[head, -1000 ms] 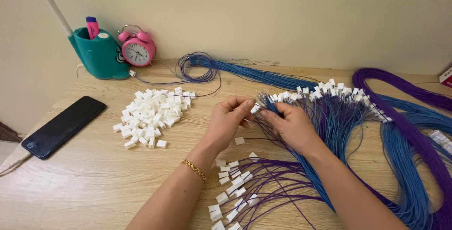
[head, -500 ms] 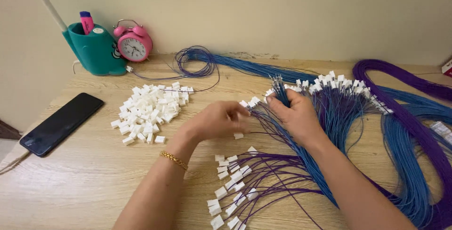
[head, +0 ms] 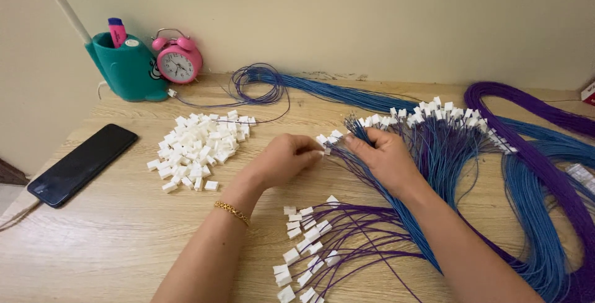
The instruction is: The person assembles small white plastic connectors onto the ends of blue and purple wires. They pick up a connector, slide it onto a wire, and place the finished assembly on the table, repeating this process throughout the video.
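Observation:
My left hand (head: 284, 157) pinches a small white connector (head: 323, 143) at its fingertips, just left of my right hand. My right hand (head: 385, 153) grips a bundle of blue wire ends (head: 358, 128) that fan upward from its fingers. A pile of loose white connectors (head: 197, 148) lies to the left of my left hand. A fan of blue and purple wires with white connectors fitted (head: 441, 117) spreads out behind my right hand. Purple wires ending in white connectors (head: 313, 250) lie between my forearms.
A black phone (head: 82, 163) lies at the table's left edge. A teal pen holder (head: 126, 67) and a pink alarm clock (head: 178, 60) stand against the back wall. Long blue and purple wire bundles (head: 545, 173) cover the right side of the wooden table (head: 111, 235).
My left hand left the wire ends, reached toward the connector pile, and has come back beside my right hand with a connector. My right hand kept hold of the blue wires.

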